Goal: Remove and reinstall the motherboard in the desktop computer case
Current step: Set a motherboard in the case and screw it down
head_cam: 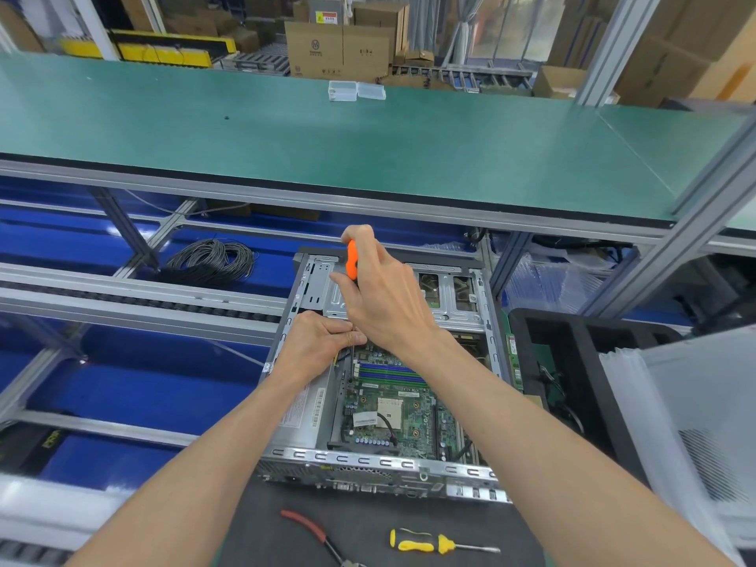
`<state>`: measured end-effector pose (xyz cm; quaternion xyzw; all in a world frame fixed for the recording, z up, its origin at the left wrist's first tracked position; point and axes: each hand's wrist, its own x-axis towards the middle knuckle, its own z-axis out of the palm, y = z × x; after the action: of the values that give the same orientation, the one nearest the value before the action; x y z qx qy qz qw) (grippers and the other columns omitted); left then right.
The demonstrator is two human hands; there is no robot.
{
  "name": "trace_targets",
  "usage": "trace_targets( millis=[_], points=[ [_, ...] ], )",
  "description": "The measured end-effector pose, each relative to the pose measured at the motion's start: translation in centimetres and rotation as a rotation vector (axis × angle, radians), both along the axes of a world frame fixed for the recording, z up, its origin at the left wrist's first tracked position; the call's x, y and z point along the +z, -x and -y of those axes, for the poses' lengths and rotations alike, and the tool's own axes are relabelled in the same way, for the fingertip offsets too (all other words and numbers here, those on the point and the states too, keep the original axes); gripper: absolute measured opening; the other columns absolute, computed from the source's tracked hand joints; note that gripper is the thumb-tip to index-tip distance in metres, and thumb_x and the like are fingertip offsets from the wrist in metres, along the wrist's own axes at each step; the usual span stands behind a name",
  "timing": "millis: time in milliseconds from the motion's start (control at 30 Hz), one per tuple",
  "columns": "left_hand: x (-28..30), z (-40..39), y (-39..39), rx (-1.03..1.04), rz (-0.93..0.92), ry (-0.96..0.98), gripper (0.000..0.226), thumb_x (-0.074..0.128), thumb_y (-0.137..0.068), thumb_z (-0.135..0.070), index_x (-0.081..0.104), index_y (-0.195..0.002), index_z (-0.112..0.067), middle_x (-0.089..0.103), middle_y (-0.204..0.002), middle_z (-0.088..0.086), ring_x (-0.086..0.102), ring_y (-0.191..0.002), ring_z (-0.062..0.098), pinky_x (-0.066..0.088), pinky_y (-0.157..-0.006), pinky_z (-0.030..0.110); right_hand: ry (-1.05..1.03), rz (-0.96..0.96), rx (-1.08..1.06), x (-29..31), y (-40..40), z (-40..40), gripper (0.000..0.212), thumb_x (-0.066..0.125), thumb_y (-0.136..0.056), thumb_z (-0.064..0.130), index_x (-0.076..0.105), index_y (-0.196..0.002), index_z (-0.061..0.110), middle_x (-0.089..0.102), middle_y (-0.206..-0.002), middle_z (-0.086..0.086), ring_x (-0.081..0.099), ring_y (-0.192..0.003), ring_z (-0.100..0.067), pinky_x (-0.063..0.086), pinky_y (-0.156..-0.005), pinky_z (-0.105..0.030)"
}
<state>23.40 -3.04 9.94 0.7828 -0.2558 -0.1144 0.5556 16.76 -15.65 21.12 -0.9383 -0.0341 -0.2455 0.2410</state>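
An open desktop computer case (368, 460) lies on its side in front of me, with the green motherboard (392, 411) inside. My right hand (384, 304) grips an orange-handled screwdriver (352, 263) held upright, its dark shaft running down to the board's upper left corner. My left hand (319, 341) pinches the shaft near the tip, fingers closed around it. The screw itself is hidden by my fingers.
Red-handled pliers (311, 529) and a yellow screwdriver (442, 544) lie on the dark mat in front of the case. A black foam tray (572, 362) stands right of it. A green shelf (368, 149) overhangs, with two clear boxes (356, 91). A cable coil (212, 259) lies at the left.
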Motion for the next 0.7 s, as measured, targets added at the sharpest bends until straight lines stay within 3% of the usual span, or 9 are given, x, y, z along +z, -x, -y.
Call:
trace_targets(
  millis=[100,200,367,433,600,700],
  points=[
    [0.1,0.1,0.1,-0.004,0.005,-0.005,0.027,0.081,-0.081,-0.014,0.078,-0.07,-0.039,0.07,-0.058,-0.009,0.047,-0.044,-0.004,0.037,-0.05,0.009,-0.009,-0.012,0.003,0.0,0.1,0.0,0.039,0.06,-0.1,0.024,0.04,-0.13,0.01,0.042,-0.094,0.001,0.053,-0.056,-0.033,0.047,-0.052,-0.039],
    [0.1,0.1,0.1,-0.01,0.003,-0.01,0.015,0.08,-0.082,-0.013,0.081,-0.08,-0.028,0.073,-0.063,-0.009,0.049,-0.046,-0.004,0.038,-0.051,0.009,0.002,-0.013,0.006,0.2,0.0,0.1,0.038,0.06,-0.099,0.025,0.041,-0.127,0.009,0.041,-0.092,0.001,0.052,-0.056,-0.034,0.05,-0.054,-0.043],
    [0.1,0.0,0.1,0.011,-0.005,-0.041,0.021,0.082,-0.08,-0.017,0.078,-0.082,-0.038,0.076,-0.077,-0.012,0.072,-0.073,0.005,0.052,-0.068,0.017,0.095,-0.007,-0.039,0.5,-0.3,0.1,0.04,0.062,-0.098,0.032,0.04,-0.121,0.007,0.056,-0.09,-0.006,0.055,-0.063,-0.039,0.051,-0.062,-0.043],
    [0.1,0.0,0.1,0.011,-0.006,-0.046,0.022,0.082,-0.08,-0.016,0.078,-0.081,-0.038,0.076,-0.078,-0.013,0.073,-0.077,0.006,0.054,-0.072,0.018,0.099,-0.003,-0.039,0.5,-0.3,0.1,0.04,0.061,-0.098,0.031,0.04,-0.121,0.007,0.052,-0.086,-0.003,0.054,-0.061,-0.038,0.051,-0.061,-0.044],
    [-0.1,-0.1,0.0,0.017,-0.013,-0.048,0.013,0.082,-0.079,-0.014,0.08,-0.084,-0.026,0.076,-0.076,-0.012,0.071,-0.07,0.001,0.051,-0.067,0.014,0.12,-0.011,-0.014,1.0,-0.3,0.1,0.038,0.061,-0.098,0.032,0.04,-0.119,0.008,0.047,-0.081,0.0,0.052,-0.06,-0.035,0.05,-0.06,-0.042],
    [0.0,0.0,0.1,0.032,-0.026,-0.067,0.011,0.082,-0.08,-0.013,0.081,-0.088,-0.02,0.077,-0.079,-0.01,0.073,-0.079,0.007,0.055,-0.074,0.019,0.185,-0.014,-0.031,1.6,-0.4,0.2,0.038,0.061,-0.097,0.039,0.041,-0.112,0.01,0.035,-0.064,0.006,0.043,-0.055,-0.034,0.04,-0.052,-0.036]
  ],
)
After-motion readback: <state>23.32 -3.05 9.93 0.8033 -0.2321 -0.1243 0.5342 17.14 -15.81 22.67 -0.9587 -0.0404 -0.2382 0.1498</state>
